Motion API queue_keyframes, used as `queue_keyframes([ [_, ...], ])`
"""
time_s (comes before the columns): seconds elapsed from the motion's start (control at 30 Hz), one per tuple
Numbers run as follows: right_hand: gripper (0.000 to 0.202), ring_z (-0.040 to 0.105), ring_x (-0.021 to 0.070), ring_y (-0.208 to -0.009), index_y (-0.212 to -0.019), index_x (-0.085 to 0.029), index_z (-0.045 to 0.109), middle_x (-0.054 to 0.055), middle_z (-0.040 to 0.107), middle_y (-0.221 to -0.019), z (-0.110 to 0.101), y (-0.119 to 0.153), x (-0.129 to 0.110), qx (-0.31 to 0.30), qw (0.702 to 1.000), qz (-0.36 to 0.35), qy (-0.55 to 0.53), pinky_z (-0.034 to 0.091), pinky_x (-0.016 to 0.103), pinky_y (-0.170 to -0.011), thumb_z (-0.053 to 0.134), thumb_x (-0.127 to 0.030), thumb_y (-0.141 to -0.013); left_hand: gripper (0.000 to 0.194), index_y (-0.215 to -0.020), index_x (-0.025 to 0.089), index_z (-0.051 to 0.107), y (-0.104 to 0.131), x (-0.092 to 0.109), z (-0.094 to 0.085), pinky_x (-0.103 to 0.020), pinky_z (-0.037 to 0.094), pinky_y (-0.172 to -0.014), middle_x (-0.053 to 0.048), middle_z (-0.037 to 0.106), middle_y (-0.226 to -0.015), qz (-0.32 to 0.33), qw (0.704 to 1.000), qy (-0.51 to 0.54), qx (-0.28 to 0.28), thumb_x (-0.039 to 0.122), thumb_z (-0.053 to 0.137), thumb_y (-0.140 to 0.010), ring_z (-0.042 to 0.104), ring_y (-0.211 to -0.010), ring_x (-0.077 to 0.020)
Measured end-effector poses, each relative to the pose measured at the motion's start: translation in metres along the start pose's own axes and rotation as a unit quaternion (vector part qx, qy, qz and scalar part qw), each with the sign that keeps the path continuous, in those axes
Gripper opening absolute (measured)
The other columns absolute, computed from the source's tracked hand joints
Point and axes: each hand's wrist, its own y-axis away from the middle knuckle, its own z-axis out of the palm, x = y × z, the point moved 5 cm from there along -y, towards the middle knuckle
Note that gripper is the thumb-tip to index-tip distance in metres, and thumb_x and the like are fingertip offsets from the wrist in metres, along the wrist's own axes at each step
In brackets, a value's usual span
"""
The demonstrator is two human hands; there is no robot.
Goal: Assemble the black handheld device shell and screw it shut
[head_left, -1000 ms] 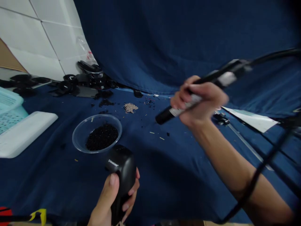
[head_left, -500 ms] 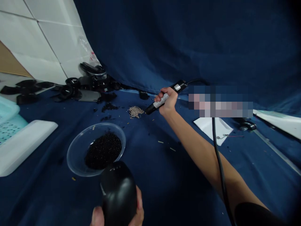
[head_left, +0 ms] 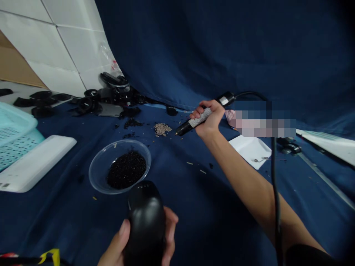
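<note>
My left hand [head_left: 118,242] holds a smooth black rounded casing [head_left: 146,225] upright at the bottom middle, just in front of a clear round bowl [head_left: 95,173]. Many small black pieces [head_left: 127,169] lie inside the bowl. Farther off, my right hand [head_left: 209,116] is wrapped round a black corded electric screwdriver [head_left: 200,117], whose tip points down and left. Close to that tip, a pile of small silvery screws [head_left: 162,129] lies on the dark blue cloth [head_left: 177,192].
Black plastic parts [head_left: 111,99] are heaped at the back left. Turquoise baskets [head_left: 19,136] and a white case [head_left: 41,162] sit at the left. White paper [head_left: 249,149] lies at right, near the screwdriver's hanging cable [head_left: 274,177].
The view has shifted slightly. The black casing has risen and moved right in my left hand, with more of the thumb showing. The screwdriver's tip is a little farther from the screw pile.
</note>
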Motion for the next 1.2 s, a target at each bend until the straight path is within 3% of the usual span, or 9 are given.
queue_keyframes([
  [0.17,0.011,0.031,0.0101,-0.041,-0.066,-0.020,0.049,-0.005,0.031,-0.052,0.022,0.084,-0.064,-0.032,0.998,-0.052,-0.004,0.034,0.024,-0.042,0.050,-0.024,-0.076,0.073,-0.147,0.013,0.060,-0.008,0.010,0.006,-0.031,0.051,-0.047,-0.023,0.065,-0.121,0.106,0.991,-0.059,0.057,0.064,0.036,-0.100,0.066,-0.086,-0.0308],
  [0.3,0.007,0.033,0.0100,-0.041,-0.067,-0.020,0.052,-0.006,0.031,-0.053,0.040,0.158,-0.098,-0.111,0.988,-0.103,0.024,0.036,0.024,-0.043,0.058,-0.022,-0.070,0.072,-0.147,0.007,0.054,0.000,0.010,0.022,-0.037,0.053,-0.047,-0.030,0.067,-0.125,0.126,0.980,-0.101,0.115,0.059,0.032,-0.102,0.068,-0.082,-0.0337],
  [0.5,0.007,0.030,0.0092,-0.039,-0.068,-0.018,0.062,-0.006,0.033,-0.049,0.059,0.227,-0.112,-0.180,0.975,-0.120,0.043,0.035,0.024,-0.041,0.059,-0.023,-0.073,0.076,-0.149,0.009,0.053,0.031,0.006,0.053,-0.037,0.054,-0.048,-0.030,0.068,-0.127,0.125,0.985,-0.105,0.049,0.063,0.035,-0.100,0.071,-0.088,-0.0371],
  [0.6,0.008,0.030,0.0086,-0.037,-0.069,-0.017,0.063,-0.007,0.033,-0.048,0.068,0.246,-0.115,-0.207,0.970,-0.122,0.046,0.033,0.024,-0.038,0.062,-0.024,-0.071,0.072,-0.148,0.016,0.057,0.045,0.005,0.064,-0.034,0.054,-0.050,-0.027,0.067,-0.134,0.134,0.985,-0.111,0.011,0.065,0.039,-0.099,0.072,-0.092,-0.0381],
  [0.7,0.005,0.033,0.0088,-0.038,-0.071,-0.017,0.063,-0.007,0.035,-0.048,0.074,0.259,-0.117,-0.214,0.970,-0.097,0.061,0.034,0.024,-0.038,0.065,-0.022,-0.073,0.067,-0.144,0.021,0.064,0.057,0.003,0.071,-0.034,0.055,-0.055,-0.022,0.067,-0.140,0.128,0.984,-0.121,-0.011,0.066,0.044,-0.098,0.076,-0.083,-0.0332],
  [0.8,0.010,0.039,0.0090,-0.041,-0.074,-0.019,0.062,-0.007,0.039,-0.051,0.076,0.271,-0.119,-0.224,0.967,-0.072,0.095,0.037,0.025,-0.042,0.068,-0.015,-0.081,0.065,-0.138,0.019,0.069,0.066,0.001,0.074,-0.035,0.058,-0.059,-0.022,0.069,-0.138,0.131,0.983,-0.125,-0.010,0.065,0.049,-0.097,0.077,-0.083,-0.0332],
  [0.97,0.016,0.043,0.0090,-0.042,-0.077,-0.018,0.061,-0.007,0.044,-0.053,0.077,0.281,-0.124,-0.234,0.963,-0.080,0.104,0.040,0.027,-0.044,0.075,-0.015,-0.085,0.065,-0.135,0.017,0.071,0.072,0.001,0.078,-0.039,0.062,-0.061,-0.022,0.065,-0.144,0.143,0.985,-0.101,0.001,0.064,0.046,-0.098,0.076,-0.100,-0.0399],
  [1.2,0.026,0.047,0.0098,-0.046,-0.083,-0.018,0.063,-0.007,0.050,-0.058,0.072,0.283,-0.129,-0.260,0.956,-0.094,0.101,0.044,0.029,-0.045,0.086,-0.030,-0.087,0.068,-0.136,0.012,0.069,0.072,0.004,0.079,-0.041,0.063,-0.063,-0.024,0.065,-0.143,0.149,0.985,-0.078,-0.036,0.063,0.040,-0.101,0.073,-0.105,-0.0393],
])
